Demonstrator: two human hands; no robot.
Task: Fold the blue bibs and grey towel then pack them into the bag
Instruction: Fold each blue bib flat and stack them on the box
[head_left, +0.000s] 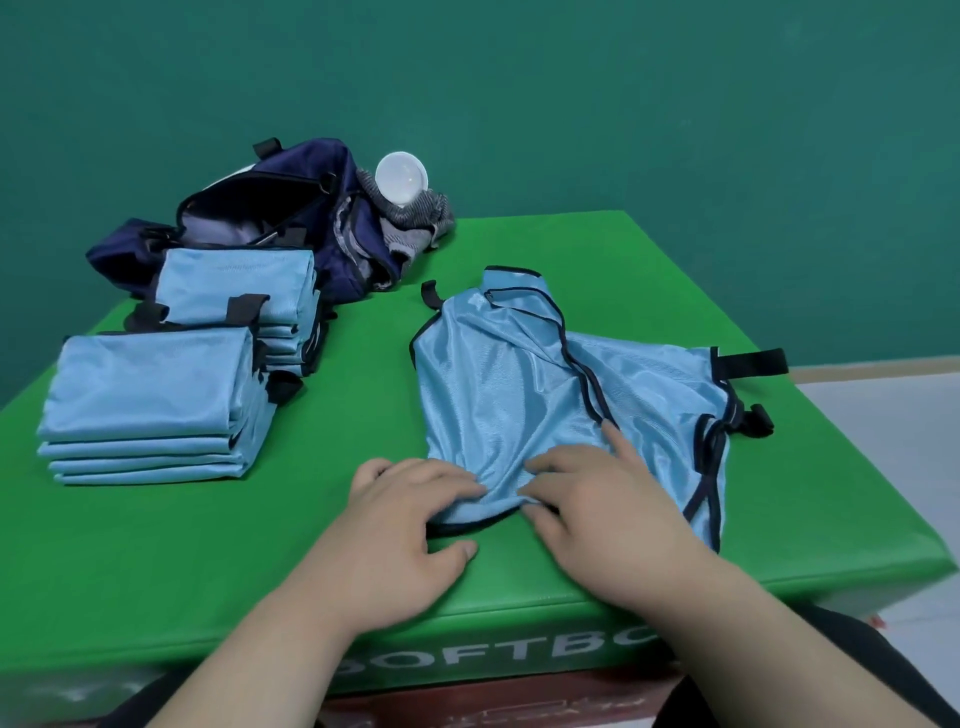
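A light blue bib (519, 389) with dark trim lies unfolded and rumpled on the green padded bench (623, 260), right of centre, its black strap (753, 361) sticking out on the far right side. Both hands are at the bib's near hem, close together but not touching. The left hand (410, 530) rests its bent fingers on top of the cloth, with the thumb spread out on the bare bench. The right hand (602, 514) pinches the bunched hem between thumb and fingers, with its index finger stretched out flat over the cloth. On the left side of the bench stand two stacks of folded bibs, a near stack (145, 395) and a far stack (234, 283), touching each other. Behind the far stack sits the dark blue bag (291, 208), its top gaping open. The grey towel (415, 218) lies crumpled against the bag's right side, with a white round lid (401, 177) resting on it.
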